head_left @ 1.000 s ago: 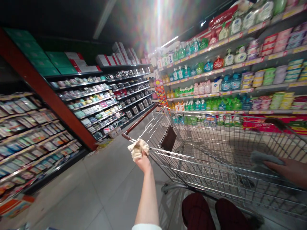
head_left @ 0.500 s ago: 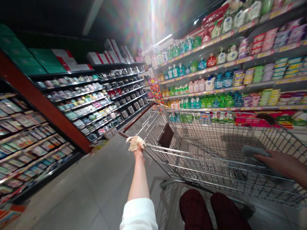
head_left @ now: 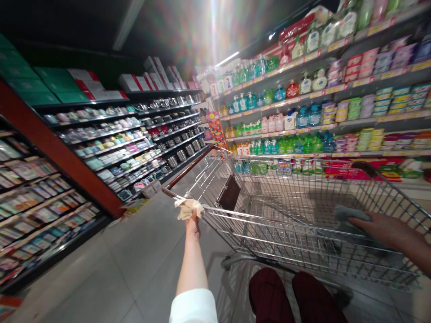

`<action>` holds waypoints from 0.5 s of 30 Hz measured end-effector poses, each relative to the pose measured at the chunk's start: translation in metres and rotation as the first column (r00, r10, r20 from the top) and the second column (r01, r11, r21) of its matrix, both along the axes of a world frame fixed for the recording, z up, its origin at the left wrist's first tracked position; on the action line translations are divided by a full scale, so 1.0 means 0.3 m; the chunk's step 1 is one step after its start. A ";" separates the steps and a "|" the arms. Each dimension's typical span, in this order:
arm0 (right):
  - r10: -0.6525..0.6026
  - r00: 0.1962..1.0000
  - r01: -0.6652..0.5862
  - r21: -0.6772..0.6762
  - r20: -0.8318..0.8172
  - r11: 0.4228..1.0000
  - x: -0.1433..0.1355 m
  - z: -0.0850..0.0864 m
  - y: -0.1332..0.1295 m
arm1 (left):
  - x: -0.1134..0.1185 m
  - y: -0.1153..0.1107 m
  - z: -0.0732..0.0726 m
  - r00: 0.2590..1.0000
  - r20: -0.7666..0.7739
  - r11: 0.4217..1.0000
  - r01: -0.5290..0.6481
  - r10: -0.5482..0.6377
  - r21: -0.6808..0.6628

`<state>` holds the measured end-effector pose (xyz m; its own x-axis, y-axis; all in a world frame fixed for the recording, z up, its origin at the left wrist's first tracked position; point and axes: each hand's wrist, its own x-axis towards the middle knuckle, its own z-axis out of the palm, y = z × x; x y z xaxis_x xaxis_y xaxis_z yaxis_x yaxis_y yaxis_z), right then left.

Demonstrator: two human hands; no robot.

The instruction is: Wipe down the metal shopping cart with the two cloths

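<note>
A metal wire shopping cart point(head_left: 276, 220) with a dark red-brown push bar point(head_left: 191, 168) stands across the view in front of me. My left hand point(head_left: 192, 220), below a white sleeve cuff, is closed on a crumpled cream cloth point(head_left: 186, 208). That cloth presses on the cart's top rail close to the near end of the push bar. On the right, my right hand point(head_left: 380, 229) grips a grey-blue cloth point(head_left: 350, 212) at the cart's near side rail, towards its front end. Its fingers are partly hidden, and more cloth hangs behind the wires.
Behind the cart, shelves point(head_left: 303, 96) hold pump bottles and stacked tubs. On the left are shelves of pots and bowls point(head_left: 117, 139) and a rack of small packets point(head_left: 40, 202). My knees point(head_left: 272, 291) are close below the cart. Grey tiled floor point(head_left: 134, 255) lies to the left.
The whole view has shifted slightly, so shelves and cart appear a little further left. Both hands keep their cloths, at nearly the same places on the cart.
</note>
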<state>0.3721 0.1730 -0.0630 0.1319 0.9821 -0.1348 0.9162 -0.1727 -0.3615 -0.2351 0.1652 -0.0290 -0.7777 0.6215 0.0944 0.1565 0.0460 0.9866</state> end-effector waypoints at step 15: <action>-0.019 1.000 0.019 -0.043 -0.004 0.999 -0.011 0.070 -0.029 | 0.085 -0.072 -0.357 0.974 0.208 0.979 0.122 -0.087 -0.163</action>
<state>0.3688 0.1642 -0.0420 0.1499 0.9726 -0.1779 0.9109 -0.2058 -0.3576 -0.2096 0.1436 -0.1362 -0.6998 0.6934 -0.1721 -0.0287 0.2134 0.9765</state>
